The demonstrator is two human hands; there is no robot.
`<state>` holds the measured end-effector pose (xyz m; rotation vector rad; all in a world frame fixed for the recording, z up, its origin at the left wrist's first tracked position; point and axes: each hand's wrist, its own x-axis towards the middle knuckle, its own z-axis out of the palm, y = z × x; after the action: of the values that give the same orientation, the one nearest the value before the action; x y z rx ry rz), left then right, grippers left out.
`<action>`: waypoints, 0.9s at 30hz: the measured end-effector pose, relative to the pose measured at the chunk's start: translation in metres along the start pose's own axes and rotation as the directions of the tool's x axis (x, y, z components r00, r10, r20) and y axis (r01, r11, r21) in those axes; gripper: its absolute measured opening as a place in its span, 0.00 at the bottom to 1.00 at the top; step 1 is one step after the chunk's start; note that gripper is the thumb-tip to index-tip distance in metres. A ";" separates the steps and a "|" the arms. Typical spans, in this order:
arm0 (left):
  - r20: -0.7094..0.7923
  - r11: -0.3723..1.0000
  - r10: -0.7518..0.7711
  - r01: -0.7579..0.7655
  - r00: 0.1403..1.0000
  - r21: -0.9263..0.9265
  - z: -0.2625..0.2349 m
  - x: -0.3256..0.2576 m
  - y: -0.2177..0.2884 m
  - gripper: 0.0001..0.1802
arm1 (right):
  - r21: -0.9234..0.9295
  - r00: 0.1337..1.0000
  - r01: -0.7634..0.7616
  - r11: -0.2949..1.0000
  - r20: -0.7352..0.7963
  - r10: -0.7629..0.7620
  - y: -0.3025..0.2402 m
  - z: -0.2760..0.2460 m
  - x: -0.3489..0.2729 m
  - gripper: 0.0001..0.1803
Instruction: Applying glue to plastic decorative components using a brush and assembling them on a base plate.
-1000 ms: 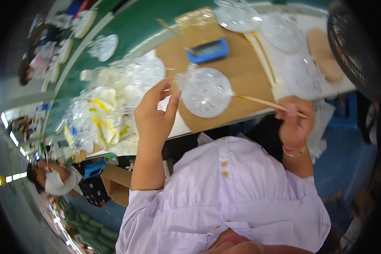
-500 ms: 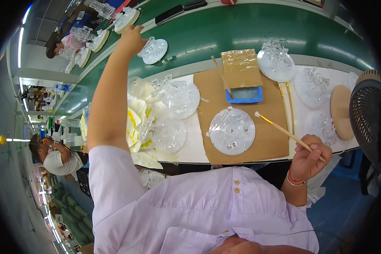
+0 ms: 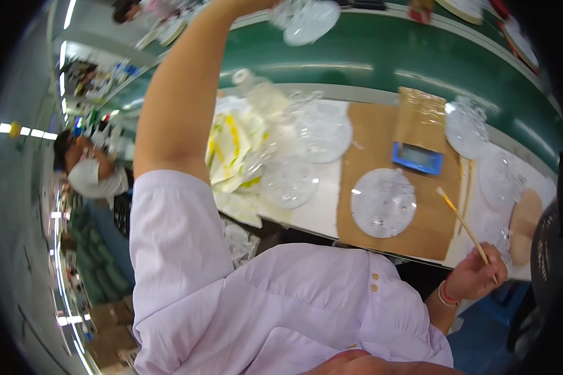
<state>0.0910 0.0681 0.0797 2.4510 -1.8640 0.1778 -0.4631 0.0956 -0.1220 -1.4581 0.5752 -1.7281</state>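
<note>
At the top edge, my left hand (image 3: pixel 251 5) is partly cut off and blurred; its fingers are closed at a clear plastic ornament on a round white base (image 3: pixel 313 24), held over the green surface. My right hand (image 3: pixel 478 275), low on the right, grips a thin wooden-handled paintbrush (image 3: pixel 466 226), its pale tip pointing up and left. Left of the brush tip, a round white disc with clear parts (image 3: pixel 383 203) lies on a brown cardboard sheet (image 3: pixel 366 140). Behind that disc sits a small blue tray (image 3: pixel 417 158) with cloudy contents.
More clear ornaments on discs stand left (image 3: pixel 322 132) and right (image 3: pixel 466 127). A squeeze bottle (image 3: pixel 259 94) is beside yellow-stained crumpled paper (image 3: pixel 234 150). Two thin sticks (image 3: pixel 466 194) lie near a tan oval board (image 3: pixel 525 219). A dark fan (image 3: pixel 547 250) stands far right.
My left hand and the clear ornament have moved farther out across the green surface. The whole view has shifted, so the table appears farther right. The right hand still holds the brush.
</note>
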 end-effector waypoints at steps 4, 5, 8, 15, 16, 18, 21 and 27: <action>-0.265 0.918 -0.150 0.036 0.953 -0.394 -0.094 -0.098 -0.004 0.12 | 0.100 0.997 0.003 0.995 -0.079 0.005 0.004 -0.010 -0.007 0.16; -0.326 0.920 -0.220 0.085 0.920 -0.382 -0.105 -0.125 -0.010 0.13 | 0.101 0.996 -0.007 0.995 -0.090 0.016 0.003 -0.011 -0.007 0.15; -0.429 0.954 -0.294 0.235 0.854 -0.187 -0.144 -0.220 -0.034 0.13 | 0.147 0.995 0.000 0.989 -0.096 0.014 0.006 -0.016 -0.006 0.15; -0.381 0.748 -0.640 0.654 0.667 -0.112 -0.102 -0.364 -0.131 0.12 | 0.092 0.998 0.050 0.994 -0.047 -0.046 -0.015 0.010 0.001 0.17; -0.393 0.744 -0.642 0.659 0.658 -0.113 -0.098 -0.374 -0.133 0.12 | 0.104 0.998 0.058 0.993 -0.045 -0.053 -0.017 0.013 0.001 0.17; -0.437 0.727 -0.536 0.658 0.722 0.197 -0.081 -0.391 -0.143 0.12 | 0.096 0.999 0.052 0.994 -0.004 -0.052 -0.019 0.016 0.001 0.18; -0.469 0.767 -0.474 0.611 0.745 0.195 -0.055 -0.397 -0.152 0.13 | 0.054 0.997 0.070 0.996 0.023 -0.071 -0.023 0.028 -0.006 0.17; -0.502 0.829 -0.434 0.550 0.748 0.104 -0.020 -0.377 -0.131 0.12 | 0.070 0.998 0.047 0.996 0.025 -0.049 -0.029 0.032 -0.009 0.16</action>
<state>0.1171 0.4663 0.0547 2.6420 -0.9988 0.9163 -0.4403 0.1247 -0.0977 -1.4547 0.4642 -1.7455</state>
